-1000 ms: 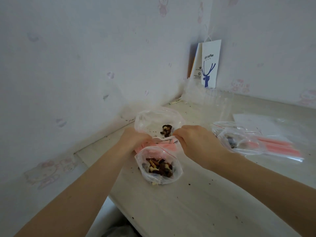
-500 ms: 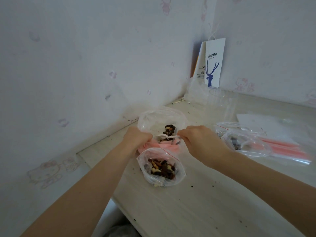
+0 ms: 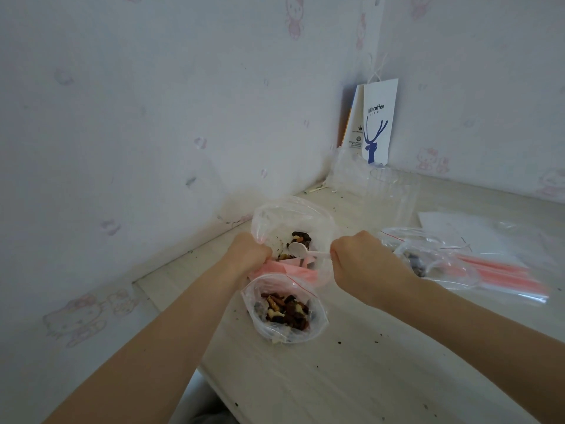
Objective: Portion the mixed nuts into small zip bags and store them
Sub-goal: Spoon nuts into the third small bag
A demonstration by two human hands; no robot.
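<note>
left hand grips the rim of the large bag; right hand pinches a white spoon, its handle lying rightward. small zip bag sits just below both hands.

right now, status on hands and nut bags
Left hand grips big bag rim. Right hand holds white spoon inside it. Small bag open, part filled. No obstruction.

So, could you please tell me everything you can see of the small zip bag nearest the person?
The small zip bag is clear, crinkled plastic with a thin red line along its mouth. It stands open on the pale table, mouth up, partly filled with dark and pale mixed nuts. It sits just in front of the larger bag, and pink strips meet its far rim.
</note>
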